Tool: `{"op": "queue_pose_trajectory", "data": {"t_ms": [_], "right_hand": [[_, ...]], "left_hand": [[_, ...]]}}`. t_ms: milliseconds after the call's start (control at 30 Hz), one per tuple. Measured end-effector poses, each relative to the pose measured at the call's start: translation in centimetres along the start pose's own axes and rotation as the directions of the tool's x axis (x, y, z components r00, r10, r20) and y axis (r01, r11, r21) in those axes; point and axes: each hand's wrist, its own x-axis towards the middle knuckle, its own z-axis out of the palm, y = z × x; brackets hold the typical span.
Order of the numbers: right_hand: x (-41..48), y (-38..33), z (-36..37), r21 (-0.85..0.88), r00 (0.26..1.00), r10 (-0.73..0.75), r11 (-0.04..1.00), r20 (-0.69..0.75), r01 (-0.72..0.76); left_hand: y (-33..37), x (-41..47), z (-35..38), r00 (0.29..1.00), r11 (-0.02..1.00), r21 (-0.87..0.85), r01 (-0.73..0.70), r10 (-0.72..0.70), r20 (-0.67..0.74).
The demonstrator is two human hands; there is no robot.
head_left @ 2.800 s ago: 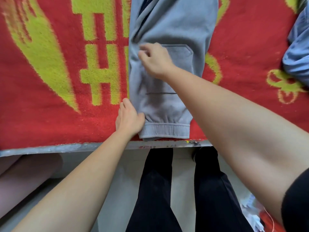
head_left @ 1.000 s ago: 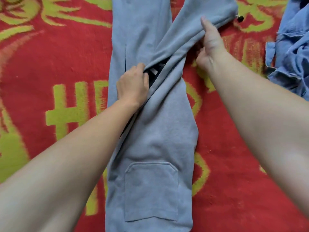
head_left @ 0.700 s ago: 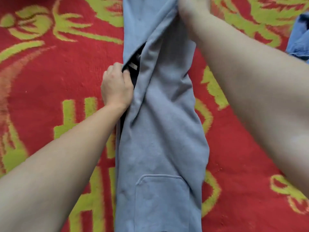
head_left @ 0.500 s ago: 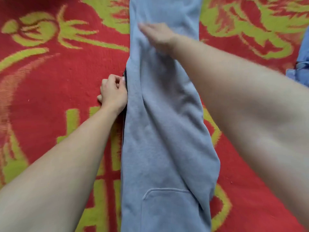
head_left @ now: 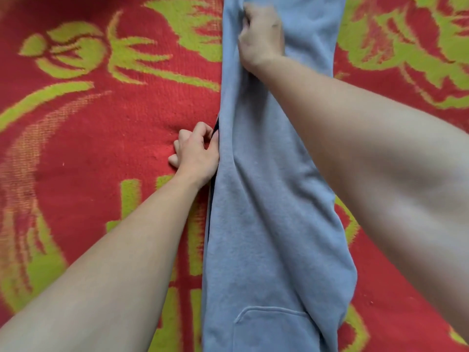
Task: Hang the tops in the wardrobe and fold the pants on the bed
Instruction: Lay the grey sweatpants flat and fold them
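Head view: gray pants lie long on a red blanket; left hand pinches their edge mid-frame; right hand grabs them at the top.

Grey-blue pants, lengthwise on bed

I see a home, most likely a bedroom: a thick red blanket with yellow-green flower patterns covers the whole surface, and grey sweatpants lie flat along its middle.

No legible text; green character strokes on blanket unreadable.
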Motion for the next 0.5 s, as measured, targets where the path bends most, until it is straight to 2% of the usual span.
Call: {"op": "queue_pose_trajectory", "data": {"t_ms": [67, 100, 133, 200, 267, 400, 433, 500], "right_hand": [[-0.6, -0.6, 0.6, 0.039, 0.978, -0.109, 0.992, -0.176, 0.117], [-0.8, -0.6, 0.9, 0.041, 0.973, -0.167, 0.984, -0.163, 0.175], [-1.0, -0.4, 1.3, 0.028, 0.975, -0.214, 0.976, -0.064, 0.216], [-1.1, 0.4, 1.8, -0.051, 0.958, -0.219, 0.971, 0.183, 0.232], [-1.3, 1.0, 1.7, -0.027, 0.952, -0.217, 0.973, 0.215, 0.228], [-4.9, 2.6, 1.0, 0.112, 0.962, -0.261, 0.961, 0.082, 0.252], [-6.3, 3.5, 0.9, 0.102, 0.959, -0.281, 0.955, 0.029, 0.277], [-9.4, 5.5, 0.1, -0.051, 0.951, -0.301, 0.953, -0.074, 0.298]], "left_hand": [[0.0, 0.0, 0.0, 1.0, 1.0, 0.003, -0.002, 0.002, 0.016], [0.0, 0.1, 0.0, 1.0, 1.0, 0.009, -0.001, 0.001, 0.021], [-0.1, 0.1, 0.0, 1.0, 1.0, 0.014, 0.0, -0.001, 0.026], [-0.1, 0.1, 0.0, 0.999, 1.0, 0.023, -0.001, 0.0, 0.033], [-0.1, 0.1, 0.1, 1.0, 0.999, 0.038, -0.006, 0.005, 0.022], [0.0, 0.1, 0.4, 1.0, 0.999, 0.018, 0.028, -0.028, -0.014], [0.1, 0.2, 0.4, 0.999, 0.999, -0.013, 0.044, -0.044, -0.015], [0.1, 0.5, 0.3, 0.997, 0.993, -0.092, 0.071, -0.072, -0.001]]}}
